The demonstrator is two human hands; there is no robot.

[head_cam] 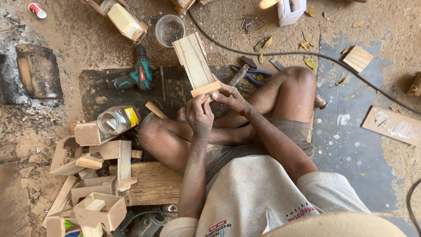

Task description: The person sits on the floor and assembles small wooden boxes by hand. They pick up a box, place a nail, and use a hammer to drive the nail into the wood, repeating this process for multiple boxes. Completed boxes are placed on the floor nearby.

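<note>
Both hands meet at the near end of a pale flat wooden panel with a small wood strip across its end, held up over the crossed bare legs of the seated person. Left hand: forearm rises almost straight up from the lap, wrist bent forward, fingers curled narrow and pinching the cross strip from below. Right hand: forearm comes in diagonally from the lower right, fingers closed on the strip's right end and edge. The hands are touching or nearly so; I cannot tell which. The panel tilts away from the body, its far end near a clear round plastic tub of nails.

On the dark mat beyond the legs lie a green cordless drill, just left of the panel, and a wood-handled hammer beside blue-handled pliers to its right. A clear plastic jar with a yellow label lies on its side by the left knee, next to a pile of small wooden boxes and offcuts. A black cable runs across the sandy ground.
</note>
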